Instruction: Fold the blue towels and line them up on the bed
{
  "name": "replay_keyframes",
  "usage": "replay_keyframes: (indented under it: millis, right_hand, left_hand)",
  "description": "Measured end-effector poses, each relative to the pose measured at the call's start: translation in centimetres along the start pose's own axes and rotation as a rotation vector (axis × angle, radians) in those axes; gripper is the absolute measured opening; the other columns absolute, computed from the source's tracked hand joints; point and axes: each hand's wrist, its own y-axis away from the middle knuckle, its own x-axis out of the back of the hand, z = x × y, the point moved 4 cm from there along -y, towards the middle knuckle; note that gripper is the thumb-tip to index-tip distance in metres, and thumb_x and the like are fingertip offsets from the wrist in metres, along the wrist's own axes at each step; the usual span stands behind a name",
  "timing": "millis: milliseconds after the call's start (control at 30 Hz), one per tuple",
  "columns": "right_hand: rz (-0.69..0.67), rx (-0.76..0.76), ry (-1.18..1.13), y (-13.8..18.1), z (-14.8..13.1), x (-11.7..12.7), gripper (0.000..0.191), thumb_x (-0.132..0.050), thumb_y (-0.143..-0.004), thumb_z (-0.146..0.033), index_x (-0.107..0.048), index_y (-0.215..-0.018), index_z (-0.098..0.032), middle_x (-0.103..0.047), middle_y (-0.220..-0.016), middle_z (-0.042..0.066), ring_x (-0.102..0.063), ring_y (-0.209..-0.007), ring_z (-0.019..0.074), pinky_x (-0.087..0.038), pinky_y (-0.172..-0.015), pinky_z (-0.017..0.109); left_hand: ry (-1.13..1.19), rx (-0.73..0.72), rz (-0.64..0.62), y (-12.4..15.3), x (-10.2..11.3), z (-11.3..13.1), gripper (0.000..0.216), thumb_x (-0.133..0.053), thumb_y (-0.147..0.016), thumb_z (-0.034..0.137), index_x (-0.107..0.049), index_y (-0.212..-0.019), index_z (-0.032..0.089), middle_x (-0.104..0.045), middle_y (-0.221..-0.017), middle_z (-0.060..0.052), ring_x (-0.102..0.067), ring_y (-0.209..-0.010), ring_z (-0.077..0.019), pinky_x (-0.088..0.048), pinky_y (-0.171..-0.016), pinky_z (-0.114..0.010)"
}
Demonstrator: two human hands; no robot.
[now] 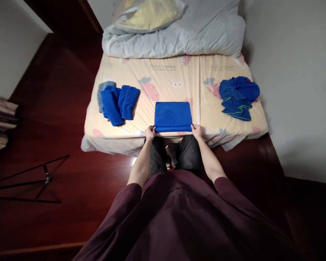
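Note:
A blue towel (pixel 173 113) lies flat in a rectangle on the bed near its front edge. Its near edge is turned up into a narrow strip. My left hand (pixel 150 132) pinches the left end of that strip. At the right end, the fingers of my right hand (pixel 196 131) are closed on the same strip. Off to the left sit several rolled or folded blue towels (pixel 119 104), partly on top of a grey-blue cloth (pixel 103 90). A crumpled heap of blue cloths (pixel 239 96), one with green edging, rests on the right side.
The bed (pixel 116 72) has a yellow patterned sheet. A bunched grey quilt (pixel 174 41) and a yellow pillow (pixel 152 16) lie at its far end. Black tripod legs (pixel 46 177) stand on the dark red floor at left. A wall (pixel 296 90) runs along the right.

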Motion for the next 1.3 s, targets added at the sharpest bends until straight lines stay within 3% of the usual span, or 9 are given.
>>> replay_keyframes:
  millis: [167,633,1300]
  right_hand:
    - [-0.015,-0.058,0.046,-0.4,-0.2,0.0,0.041,-0.062,-0.093,-0.043,-0.043,-0.061,-0.027,-0.068,-0.067,0.006,-0.065,-0.073,0.0211,-0.048,-0.073,0.027]
    - [-0.024,-0.114,0.072,-0.9,0.0,-0.2,0.025,-0.065,-0.088,-0.034,-0.057,-0.066,-0.024,-0.08,-0.084,0.01,-0.074,-0.084,0.0252,-0.053,-0.082,0.03]
    - [-0.022,-0.129,0.082,-1.3,0.7,-0.7,0.017,-0.066,-0.088,-0.036,-0.072,-0.08,-0.021,-0.084,-0.096,0.012,-0.078,-0.095,0.0264,-0.057,-0.091,0.033]
  left_hand:
    - [0.015,0.047,-0.003,-0.2,0.3,0.1,0.019,-0.063,-0.096,0.037,-0.071,-0.1,0.02,-0.081,-0.109,-0.014,-0.075,-0.111,-0.0286,-0.051,-0.099,-0.035]
    - [0.092,0.085,0.016,0.2,0.9,0.1,0.017,-0.069,-0.091,0.037,-0.058,-0.089,0.024,-0.081,-0.104,-0.008,-0.076,-0.105,-0.0237,-0.051,-0.096,-0.032]
    - [0.116,0.08,0.036,0.5,0.8,0.4,0.018,-0.069,-0.09,0.036,-0.054,-0.089,0.025,-0.08,-0.103,-0.008,-0.076,-0.108,-0.0249,-0.052,-0.1,-0.034]
